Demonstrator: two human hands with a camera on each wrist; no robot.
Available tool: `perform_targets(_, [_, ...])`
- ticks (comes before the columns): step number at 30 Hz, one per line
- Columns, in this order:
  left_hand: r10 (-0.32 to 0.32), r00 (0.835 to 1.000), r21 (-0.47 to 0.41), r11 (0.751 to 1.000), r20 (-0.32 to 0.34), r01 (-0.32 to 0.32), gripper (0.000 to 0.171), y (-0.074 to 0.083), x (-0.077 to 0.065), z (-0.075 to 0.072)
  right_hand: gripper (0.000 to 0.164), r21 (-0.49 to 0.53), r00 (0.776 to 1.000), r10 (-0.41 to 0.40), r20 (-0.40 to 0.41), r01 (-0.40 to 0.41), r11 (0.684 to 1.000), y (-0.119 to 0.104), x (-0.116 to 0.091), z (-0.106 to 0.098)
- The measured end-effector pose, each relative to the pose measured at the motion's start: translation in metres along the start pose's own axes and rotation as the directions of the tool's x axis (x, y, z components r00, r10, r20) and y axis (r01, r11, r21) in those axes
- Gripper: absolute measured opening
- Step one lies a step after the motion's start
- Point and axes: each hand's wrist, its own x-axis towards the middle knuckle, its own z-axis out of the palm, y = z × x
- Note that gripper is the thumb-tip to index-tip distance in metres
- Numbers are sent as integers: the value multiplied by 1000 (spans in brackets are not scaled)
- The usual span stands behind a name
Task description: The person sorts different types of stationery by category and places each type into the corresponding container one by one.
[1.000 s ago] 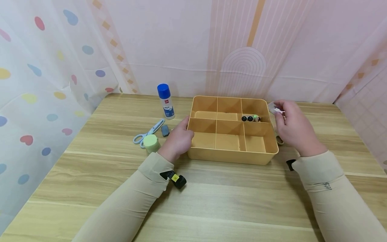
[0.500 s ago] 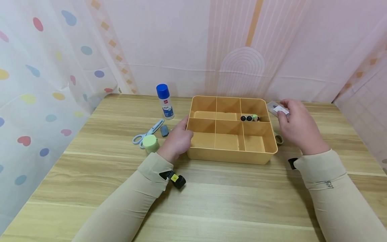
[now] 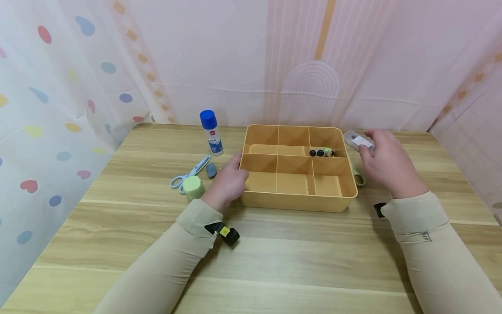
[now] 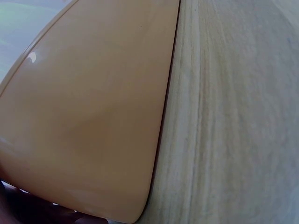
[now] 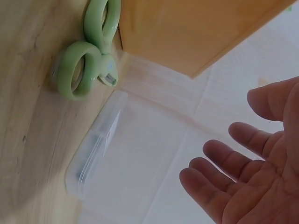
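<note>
My left hand (image 3: 228,181) holds the left wall of a yellow-orange organizer box (image 3: 298,202), its thumb at the rim. Its other fingers are mostly hidden. In the left wrist view, the box's smooth front wall (image 4: 93,102) fills much of the picture. To the right of the box, a clear plastic case (image 3: 354,138) with a white label lies on the table. My right hand (image 3: 388,163) is beside it; the right wrist view shows relaxed fingers (image 5: 224,156) apart from the case (image 5: 91,149). Green-handled scissors (image 5: 78,70) lie against the box's right side.
Several small batteries or similar cylinders (image 3: 321,152) lie in the back right compartment. Left of the box are a blue-capped glue stick (image 3: 213,137), light-blue scissors (image 3: 192,173), a grey-blue eraser-like block (image 3: 211,170) and a green lidded jar (image 3: 193,187). A curtain (image 3: 219,56) hangs behind the table.
My right hand has laid the clear case down beside the box, let go and drawn slightly away from it. My left hand stays on the box. The head view has shifted slightly.
</note>
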Motion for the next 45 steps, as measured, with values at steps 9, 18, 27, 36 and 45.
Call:
perform_targets(9, [-3, 1000, -2, 1000, 1, 3, 70, 0, -1, -2, 58, -36, 999, 47, 22, -47, 998, 12, 4, -3])
perform_targets(18, [-8, 1000, 3, 1000, 4, 8, 70, -2, -1, -4, 69, -117, 979, 130, 158, -112, 987, 31, 7, -1])
perform_targets(27, [-16, 1000, 6, 1000, -2, 16, 70, -3, -4, -9, 71, -133, 974, 112, 198, -86, 987, 31, 8, 11])
perform_targets(36, [-7, 1000, 3, 1000, 1, 7, 70, -4, -5, -11, 79, -186, 950, 121, 286, -69, 980, 23, 8, 14])
perform_targets(45, [4, 1000, 4, 1000, -2, -4, 69, -3, -6, -11, 87, -238, 931, 136, 338, -55, 970, 29, 9, 14])
